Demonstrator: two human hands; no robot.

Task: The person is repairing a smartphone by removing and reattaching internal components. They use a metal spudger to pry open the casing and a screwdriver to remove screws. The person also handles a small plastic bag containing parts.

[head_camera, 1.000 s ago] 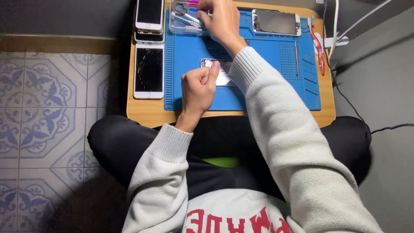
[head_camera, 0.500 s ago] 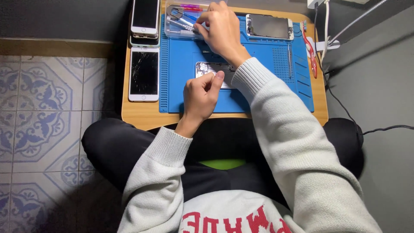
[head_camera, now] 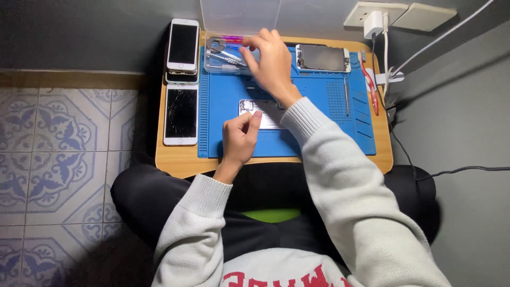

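Right hand (head_camera: 271,64) lower; tool tray (head_camera: 226,56) clear.

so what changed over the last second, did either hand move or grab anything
Little changed. The right hand stays at the clear tool tray, fingers shifting slightly over the tools; no clear pickup. The left hand stays loosely closed beside the opened phone on the blue mat. The side phones stay put.

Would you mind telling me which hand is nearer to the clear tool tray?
Right. The right hand reaches over the tool tray at the mat's far edge; the left hand rests nearer the body, beside the opened phone.
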